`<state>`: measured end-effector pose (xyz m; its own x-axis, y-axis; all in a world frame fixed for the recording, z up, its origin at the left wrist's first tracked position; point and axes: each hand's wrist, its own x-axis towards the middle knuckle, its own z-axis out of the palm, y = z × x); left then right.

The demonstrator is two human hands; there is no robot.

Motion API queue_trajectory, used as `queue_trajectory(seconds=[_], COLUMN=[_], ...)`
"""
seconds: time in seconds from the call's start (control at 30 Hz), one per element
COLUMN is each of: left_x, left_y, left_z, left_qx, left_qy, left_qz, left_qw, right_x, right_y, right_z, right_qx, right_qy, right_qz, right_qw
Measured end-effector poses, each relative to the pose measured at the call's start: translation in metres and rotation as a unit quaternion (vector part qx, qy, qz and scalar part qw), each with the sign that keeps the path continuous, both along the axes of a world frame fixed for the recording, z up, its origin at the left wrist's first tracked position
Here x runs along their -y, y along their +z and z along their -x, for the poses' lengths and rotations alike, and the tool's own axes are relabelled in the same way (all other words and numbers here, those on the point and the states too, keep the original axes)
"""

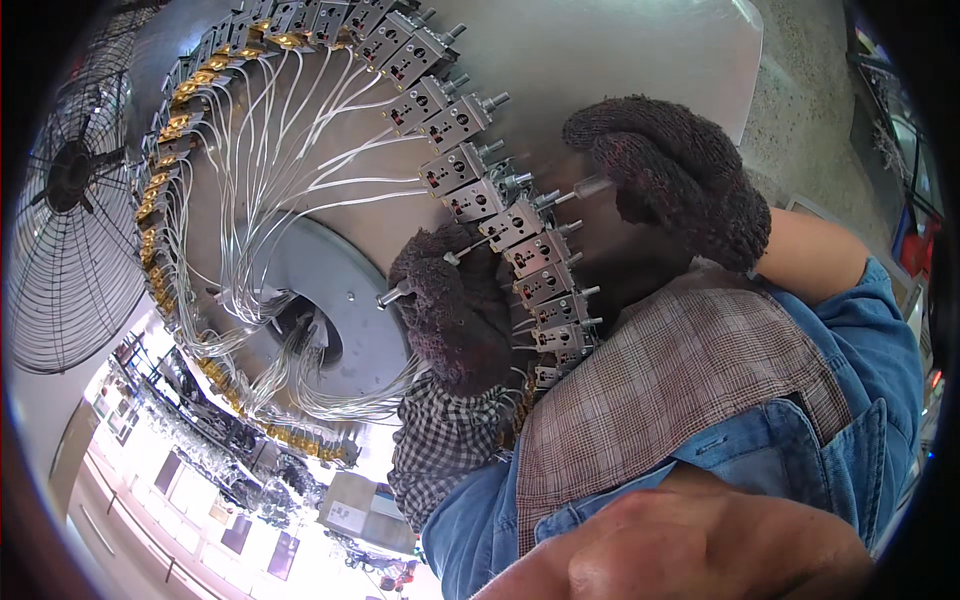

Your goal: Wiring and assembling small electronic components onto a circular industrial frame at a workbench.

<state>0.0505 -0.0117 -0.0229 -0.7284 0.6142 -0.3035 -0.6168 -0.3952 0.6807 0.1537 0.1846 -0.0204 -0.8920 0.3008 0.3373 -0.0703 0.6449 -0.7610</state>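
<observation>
A large ring of metal brackets (543,252) with threaded bolts curves around in front of me. My left hand (450,315), in a dark knitted glove, is inside the ring, its fingers curled. A silvery metal rod end (395,293) sticks out of that fist. A thin pin with a pale head (466,250) lies between the left fingers and a bracket. Outside the ring, my gloved right hand (670,180) is closed on a screwdriver-like tool with a clear handle (592,187). Its thin shaft points at a bracket's bolt; whether it touches is unclear.
White wires (330,185) run from the brackets to a grey hub with a central hole (370,270). Brass-coloured fittings (152,215) line the ring's left side. A black caged fan (70,180) stands at far left. Behind the ring spreads a metal tabletop (620,50).
</observation>
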Motion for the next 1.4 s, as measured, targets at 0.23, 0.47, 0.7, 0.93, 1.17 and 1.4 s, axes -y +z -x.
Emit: queue_trajectory(seconds=[0.23,0.47,0.7,0.93,1.17,1.4], left_x=[-0.003,-0.005,0.01,0.025,0.017,0.017], left_y=[0.007,0.013,0.002,0.0,0.005,0.002], left_z=[0.006,0.006,0.002,-0.014,-0.016,-0.016], left_qx=[0.004,0.069,0.001,-0.1,-0.112,-0.166], left_qy=[-0.027,-0.07,-0.049,0.011,0.007,0.006], left_qz=[-0.02,-0.081,-0.056,0.021,0.055,0.101], left_qw=[0.999,0.992,0.997,0.995,0.992,0.981], right_x=[-0.002,0.0,-0.001,0.014,0.011,0.004], right_y=[0.026,0.012,0.013,-0.008,-0.019,-0.014], right_z=[0.002,-0.005,-0.019,-0.042,-0.036,-0.025], right_qx=[0.157,0.099,0.066,0.002,-0.006,0.016], right_qy=[-0.028,-0.012,-0.012,-0.026,-0.012,0.002], right_qz=[0.348,0.274,0.361,0.161,0.049,0.149], right_qw=[0.924,0.957,0.93,0.987,0.999,0.989])
